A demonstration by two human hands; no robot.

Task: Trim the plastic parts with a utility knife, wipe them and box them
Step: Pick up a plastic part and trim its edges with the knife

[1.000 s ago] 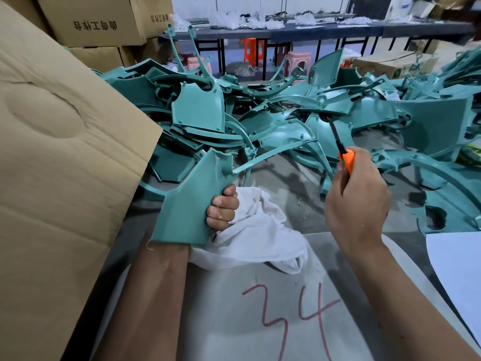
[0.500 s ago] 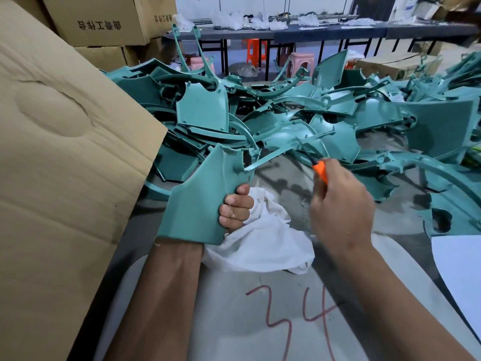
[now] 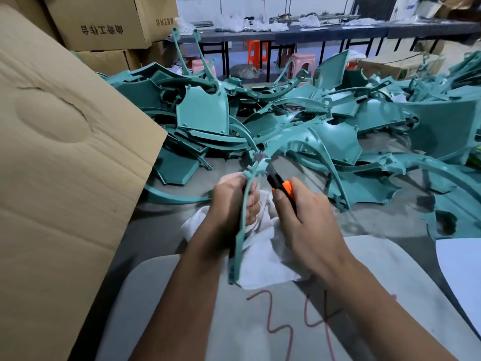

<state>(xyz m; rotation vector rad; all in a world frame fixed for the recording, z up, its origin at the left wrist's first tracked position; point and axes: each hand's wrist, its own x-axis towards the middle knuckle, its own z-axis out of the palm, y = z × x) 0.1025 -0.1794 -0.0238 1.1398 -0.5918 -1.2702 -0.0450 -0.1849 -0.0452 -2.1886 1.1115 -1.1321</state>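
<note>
My left hand (image 3: 230, 201) grips a teal plastic part (image 3: 240, 238), turned edge-on toward me, with a white cloth (image 3: 263, 254) bunched under it. In my right hand (image 3: 307, 222) I hold an orange and black utility knife (image 3: 282, 187). Its blade tip touches the part's top edge, just beyond my left fingers. A big heap of teal plastic parts (image 3: 299, 126) covers the grey table (image 3: 377, 220) behind my hands.
A large cardboard box flap (image 3: 65, 178) stands at my left. A grey sheet (image 3: 260, 321) marked "34" in red lies under my forearms. White paper (image 3: 460, 269) lies at the right. Stacked cartons (image 3: 104, 22) stand back left, with tables and stools behind.
My left hand has turned the teal part from flat-on to edge-on and brought it to the middle. The right hand has come in with the knife, and its blade now meets the part's top edge.
</note>
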